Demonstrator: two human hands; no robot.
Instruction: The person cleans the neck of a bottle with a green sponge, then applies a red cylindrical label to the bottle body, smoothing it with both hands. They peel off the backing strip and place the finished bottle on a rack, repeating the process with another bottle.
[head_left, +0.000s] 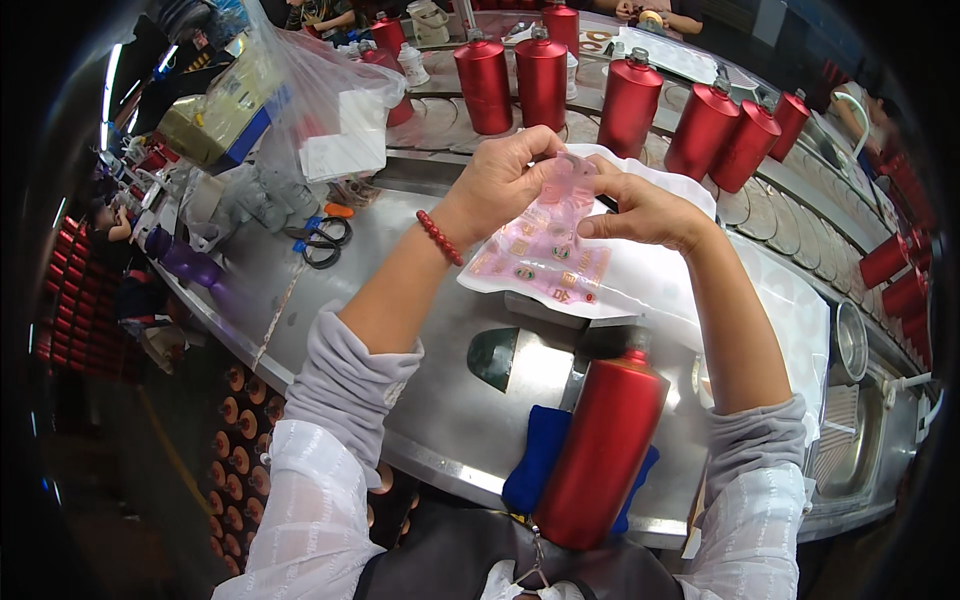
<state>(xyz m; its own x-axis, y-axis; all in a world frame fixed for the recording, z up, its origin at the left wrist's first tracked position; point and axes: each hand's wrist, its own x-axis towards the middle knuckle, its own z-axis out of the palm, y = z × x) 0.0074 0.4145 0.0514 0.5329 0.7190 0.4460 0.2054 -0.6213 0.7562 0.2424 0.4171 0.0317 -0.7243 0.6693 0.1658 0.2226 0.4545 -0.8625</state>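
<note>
A translucent pink decal sheet (545, 250) with gold and green printed marks lies partly over white backing sheets (650, 270). Its top end is lifted between my two hands. My left hand (505, 180) pinches that raised end between thumb and fingers. From the other side, my right hand (645, 205) has its fingertips on the same end, its thumb held apart over the sheet; its other fingers are partly hidden. Nearer to me, a red bottle (605, 450) leans neck-away on a blue cloth (535, 455). A dark green, rounded piece (492, 360) lies left of it.
Several red bottles (540, 85) stand on the conveyor (780, 215) beyond the table. Black-handled scissors (322, 243) and a clear plastic bag (315, 75) lie at the left. A metal bowl (850, 340) and sink (850, 450) are at the right. Other people sit across the line.
</note>
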